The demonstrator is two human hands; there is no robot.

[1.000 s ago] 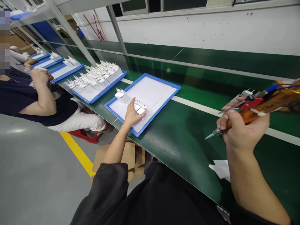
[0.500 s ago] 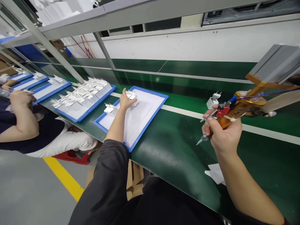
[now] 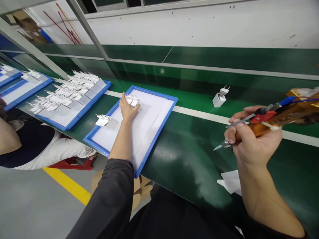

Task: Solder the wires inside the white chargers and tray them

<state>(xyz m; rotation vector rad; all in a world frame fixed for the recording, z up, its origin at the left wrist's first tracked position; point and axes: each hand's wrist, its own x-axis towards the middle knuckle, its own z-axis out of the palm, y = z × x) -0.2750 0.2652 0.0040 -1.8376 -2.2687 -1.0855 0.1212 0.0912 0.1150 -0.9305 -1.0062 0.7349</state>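
My left hand [image 3: 128,111] reaches into a blue-rimmed tray [image 3: 158,136] with a white lining. Its thumb and fingers close around a small group of white power-adapter housings [image 3: 132,101] near the back edge. Another few white housings [image 3: 102,120] stand at the tray's left side, with thin parts sticking up. In my right hand [image 3: 256,147] is an amber-barrelled glue dispenser [image 3: 259,130], with a red piece, a metal lever and a pale tapered nozzle pointing down-left above the bench. A single white housing [image 3: 219,100] with a pronged part stands beyond that hand.
To the left, another blue tray [image 3: 86,106] carries rows of white housings, and more trays [image 3: 45,78] lie farther along. A folded white paper [image 3: 230,182] lies near my right forearm. A seated person [image 3: 22,142] is at the left, beside the green bench [image 3: 179,156].
The view has tilted down and come closer. My left hand stays at the housings in the tray. My right hand, with the dispenser, is farther right from the single housing.
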